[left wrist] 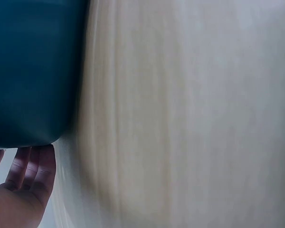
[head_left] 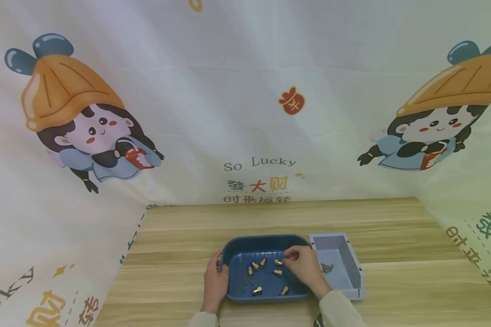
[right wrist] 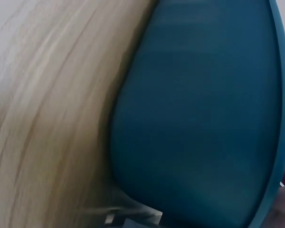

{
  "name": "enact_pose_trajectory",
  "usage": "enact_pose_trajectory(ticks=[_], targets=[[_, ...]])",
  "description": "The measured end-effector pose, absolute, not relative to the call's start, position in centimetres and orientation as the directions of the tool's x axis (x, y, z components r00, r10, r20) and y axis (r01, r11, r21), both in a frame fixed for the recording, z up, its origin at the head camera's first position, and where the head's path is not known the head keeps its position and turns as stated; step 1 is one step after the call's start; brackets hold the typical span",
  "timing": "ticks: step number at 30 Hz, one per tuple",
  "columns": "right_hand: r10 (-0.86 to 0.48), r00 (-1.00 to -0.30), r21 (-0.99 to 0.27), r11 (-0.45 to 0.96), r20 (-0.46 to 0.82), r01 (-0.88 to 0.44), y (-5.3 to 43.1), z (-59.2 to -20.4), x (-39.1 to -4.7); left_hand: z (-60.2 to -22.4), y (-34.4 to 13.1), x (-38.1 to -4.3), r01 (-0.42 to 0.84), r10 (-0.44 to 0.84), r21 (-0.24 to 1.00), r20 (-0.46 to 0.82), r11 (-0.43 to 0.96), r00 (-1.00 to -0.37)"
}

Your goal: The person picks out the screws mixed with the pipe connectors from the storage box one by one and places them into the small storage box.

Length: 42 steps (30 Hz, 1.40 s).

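Observation:
A dark blue plastic tray [head_left: 266, 297] holds several brass fittings with blue ends, among them a fitting [head_left: 257, 290] near its front wall. Two thin screws [head_left: 243, 283] lie toward the tray's left side. My left hand [head_left: 215, 284] grips the tray's left end, thumb at the rim and fingers round the outside; the left wrist view shows those fingers [left wrist: 42, 173] against the wall. My right hand [head_left: 304, 268] reaches over the right wall, thumb and forefinger close together right beside another brass fitting [head_left: 278, 262]. I cannot tell whether these fingertips pinch anything.
A grey open box [head_left: 338, 284] stands against the tray's right side, with several dark screws [head_left: 327, 268] inside, partly behind my right hand. Both stand on a wood-grain table [head_left: 167, 263], with a printed cloth [head_left: 245, 113] hanging at the back and sides.

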State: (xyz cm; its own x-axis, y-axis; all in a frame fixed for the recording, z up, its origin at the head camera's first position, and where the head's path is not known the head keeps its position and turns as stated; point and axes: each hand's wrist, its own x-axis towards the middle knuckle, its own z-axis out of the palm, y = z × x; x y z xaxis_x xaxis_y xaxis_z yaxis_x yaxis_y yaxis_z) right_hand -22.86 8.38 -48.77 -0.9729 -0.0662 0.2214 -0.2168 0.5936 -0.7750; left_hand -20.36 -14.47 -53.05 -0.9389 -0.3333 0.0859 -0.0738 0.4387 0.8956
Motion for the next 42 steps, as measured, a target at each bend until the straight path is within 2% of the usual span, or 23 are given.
enact_pose_trajectory(ticks=[9, 14, 24, 42], targets=[[-0.124, -0.966, -0.758, 0.601, 0.225, -0.254, 7.4, -49.1, -22.6, -53.0, -14.5, -20.4, -0.07, -0.338, 0.894, 0.093, 0.443, -0.937], [-0.162, -0.972, -0.775, 0.587, 0.172, -0.235, 6.8, -49.4, -22.4, -53.1, -14.5, -20.4, -0.067, -0.339, 0.894, 0.098, 0.444, -0.936], [-0.182, -0.958, -0.77, 0.57, 0.222, -0.286, 5.9, -50.1, -22.2, -53.2, -14.6, -20.5, -0.07, -0.34, 0.897, 0.092, 0.436, -0.936], [-0.296, -0.937, -0.777, 0.541, 0.183, -0.322, 3.8, -50.5, -21.8, -53.0, -14.3, -20.3, -0.053, -0.337, 0.903, 0.105, 0.427, -0.936]])
